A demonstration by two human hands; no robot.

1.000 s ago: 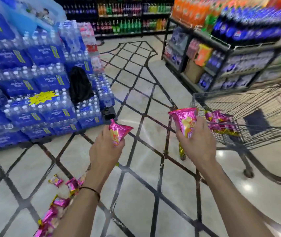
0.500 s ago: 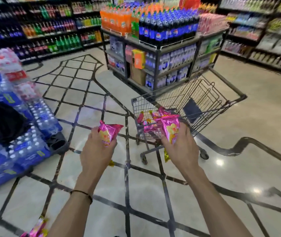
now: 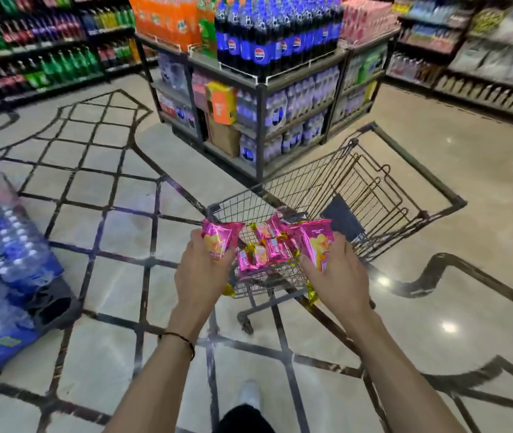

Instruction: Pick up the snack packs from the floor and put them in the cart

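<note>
Both gripped snack packs (image 3: 219,242) now reach cart (image 3: 295,185); drinks rack (image 3: 280,89) behind.

Bright, even overhead light is filling the store. Two white glare spots are shining on the glossy floor (image 3: 483,245) just right of the cart (image 3: 295,185). Shelves (image 3: 45,57) far beyond the cart, on both sides, are smearing with motion blur. The snack packs (image 3: 261,254) at the cart are showing sharpest. Floor lines left of the cart are bowing with wide-angle distortion.
</note>
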